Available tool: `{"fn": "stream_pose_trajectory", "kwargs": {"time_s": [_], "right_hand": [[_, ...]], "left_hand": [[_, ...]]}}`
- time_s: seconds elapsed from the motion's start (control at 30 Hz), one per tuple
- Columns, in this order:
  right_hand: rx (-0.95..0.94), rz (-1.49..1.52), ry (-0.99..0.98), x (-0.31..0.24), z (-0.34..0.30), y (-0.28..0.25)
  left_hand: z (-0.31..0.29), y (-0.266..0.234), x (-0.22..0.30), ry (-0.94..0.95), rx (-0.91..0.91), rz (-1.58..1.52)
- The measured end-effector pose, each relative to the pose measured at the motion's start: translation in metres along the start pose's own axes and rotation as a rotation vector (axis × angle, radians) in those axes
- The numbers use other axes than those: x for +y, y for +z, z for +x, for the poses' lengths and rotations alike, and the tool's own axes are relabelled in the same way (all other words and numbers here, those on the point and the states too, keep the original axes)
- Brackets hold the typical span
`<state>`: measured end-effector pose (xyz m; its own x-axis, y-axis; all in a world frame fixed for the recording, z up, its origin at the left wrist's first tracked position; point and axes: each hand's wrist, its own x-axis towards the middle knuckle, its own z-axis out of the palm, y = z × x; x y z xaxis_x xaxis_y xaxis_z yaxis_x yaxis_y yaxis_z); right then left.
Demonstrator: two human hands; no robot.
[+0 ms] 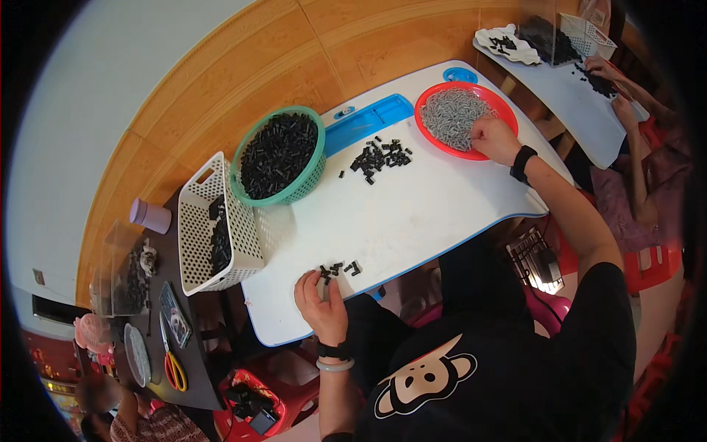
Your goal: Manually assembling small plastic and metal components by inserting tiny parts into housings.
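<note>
My right hand [496, 140] reaches over the near rim of a red bowl [509, 121] full of small grey metal pieces [451, 110]. Its fingers are pinched together at the pieces, and what they hold is hidden. By the near edge of the white table [412, 221], my left hand [322, 306] rests with thumb and fingers apart. Right beside its fingertips lies a small group of short black parts [336, 271]. A larger loose pile of the same black parts [378, 158] lies farther back, left of the bowl.
A green basket [318, 171] heaped with black parts and a white perforated basket [247, 254] stand at left. A blue tray recess [368, 124] lines the table's back. On a dark side table lie yellow-handled scissors [174, 368]. Another person's hands [615, 85] work at a table at right.
</note>
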<state>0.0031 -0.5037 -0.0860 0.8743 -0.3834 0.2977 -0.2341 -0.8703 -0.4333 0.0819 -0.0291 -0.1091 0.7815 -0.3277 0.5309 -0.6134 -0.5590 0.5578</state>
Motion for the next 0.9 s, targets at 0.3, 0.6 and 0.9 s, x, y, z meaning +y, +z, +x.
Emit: {"fn": "stream_pose_trajectory", "kwargs": {"time_s": [0.3,0.6,0.9], "right_hand": [[0.033,0.961,0.387,-0.053,-0.014,-0.029],[-0.177,1.566,0.046,-0.171,-0.050,-0.059],[-0.426,1.370,-0.311,-0.243,-0.079,-0.043]], "left_hand": [[-0.003,0.000,-0.003,-0.038,0.028,-0.068],[-0.005,-0.008,0.008,-0.044,0.093,-0.083],[0.021,-0.059,0.122,0.258,0.033,-0.445]]}}
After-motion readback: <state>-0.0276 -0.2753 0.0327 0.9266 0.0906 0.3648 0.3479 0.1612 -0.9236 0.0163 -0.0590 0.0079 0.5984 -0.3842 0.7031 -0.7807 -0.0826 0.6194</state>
